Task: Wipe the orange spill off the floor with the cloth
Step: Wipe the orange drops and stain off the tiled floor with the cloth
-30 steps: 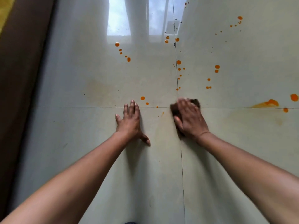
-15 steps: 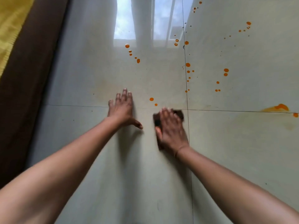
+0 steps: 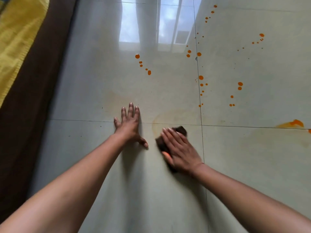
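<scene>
My right hand [image 3: 180,148] presses a dark brown cloth [image 3: 181,129] flat on the glossy pale tile floor [image 3: 94,81]; most of the cloth is hidden under the palm. A faint orange smear arc [image 3: 155,121] curves just beyond the cloth. My left hand [image 3: 128,122] lies flat on the floor with fingers spread, a little to the left of the cloth. Orange drops are scattered farther off: a string [image 3: 143,64] ahead, several along the tile joint [image 3: 201,81], and a larger orange puddle [image 3: 293,123] at the right edge.
A dark brown band [image 3: 33,81] with yellow fabric [image 3: 15,34] above it runs along the left side. A bright window reflection [image 3: 143,22] shines on the floor ahead. Tile joints cross just beyond my hands.
My right hand has slid the cloth leftward and a little nearer. The drops just ahead of my left hand are gone, replaced by a faint smear. The view has shifted left.
</scene>
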The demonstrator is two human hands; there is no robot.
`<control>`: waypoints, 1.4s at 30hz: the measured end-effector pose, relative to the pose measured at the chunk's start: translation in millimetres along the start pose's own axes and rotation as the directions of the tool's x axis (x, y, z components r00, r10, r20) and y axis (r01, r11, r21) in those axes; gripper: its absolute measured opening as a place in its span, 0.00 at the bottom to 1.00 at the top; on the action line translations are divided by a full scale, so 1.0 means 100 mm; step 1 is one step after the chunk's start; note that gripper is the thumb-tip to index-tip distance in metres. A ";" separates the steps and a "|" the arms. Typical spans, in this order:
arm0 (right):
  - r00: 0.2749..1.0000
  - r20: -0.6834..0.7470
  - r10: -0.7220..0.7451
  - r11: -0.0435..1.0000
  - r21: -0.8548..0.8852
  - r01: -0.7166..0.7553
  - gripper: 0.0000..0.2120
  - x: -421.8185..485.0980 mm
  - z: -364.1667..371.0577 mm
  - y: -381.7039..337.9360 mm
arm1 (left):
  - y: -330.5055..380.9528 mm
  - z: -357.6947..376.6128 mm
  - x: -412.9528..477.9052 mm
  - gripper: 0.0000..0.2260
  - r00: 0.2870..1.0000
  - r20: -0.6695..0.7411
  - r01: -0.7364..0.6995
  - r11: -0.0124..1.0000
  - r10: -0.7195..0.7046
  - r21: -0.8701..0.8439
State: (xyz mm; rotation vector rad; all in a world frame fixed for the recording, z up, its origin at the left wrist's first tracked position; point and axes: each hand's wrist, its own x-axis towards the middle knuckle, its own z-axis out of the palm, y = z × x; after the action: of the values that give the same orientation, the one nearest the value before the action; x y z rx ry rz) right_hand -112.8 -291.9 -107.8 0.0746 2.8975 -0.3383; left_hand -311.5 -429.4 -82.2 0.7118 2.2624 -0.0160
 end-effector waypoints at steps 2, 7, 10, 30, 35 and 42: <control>0.999 -0.040 0.011 1.000 -0.002 -0.011 0.32 -0.13 -0.02 0.41 | 0.00 0.01 0.01 0.72 1.000 0.002 0.005 1.000 -0.005 -0.004; 0.912 -0.111 0.394 0.918 0.099 -0.385 0.33 0.97 -0.22 0.27 | -0.02 0.04 0.05 0.73 1.000 -0.006 0.010 1.000 -0.011 -0.014; 0.996 -0.039 0.079 0.997 0.020 -0.079 0.32 0.59 -0.05 -0.11 | 0.00 0.01 0.02 0.72 1.000 -0.004 0.003 1.000 -0.003 -0.017; 0.858 -0.021 0.514 0.857 0.054 -0.512 0.33 0.70 -0.21 0.34 | 0.10 -0.05 -0.03 0.72 0.998 0.044 0.054 0.998 -0.055 0.021; 0.993 0.057 0.105 0.994 0.006 -0.106 0.32 0.19 -0.13 0.26 | 0.10 -0.06 -0.02 0.72 0.997 0.038 0.069 0.997 -0.071 0.045; 0.917 -0.040 0.396 0.918 0.061 -0.393 0.33 0.88 -0.30 0.62 | 0.18 -0.03 0.07 0.71 0.990 0.035 0.134 0.983 -0.139 0.122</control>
State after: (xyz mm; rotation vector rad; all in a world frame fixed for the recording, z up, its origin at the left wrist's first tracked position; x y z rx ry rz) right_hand -200.0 -222.8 -112.8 0.6759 2.8294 -0.3387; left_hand -308.0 -409.8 -81.4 0.6106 2.2786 -0.2332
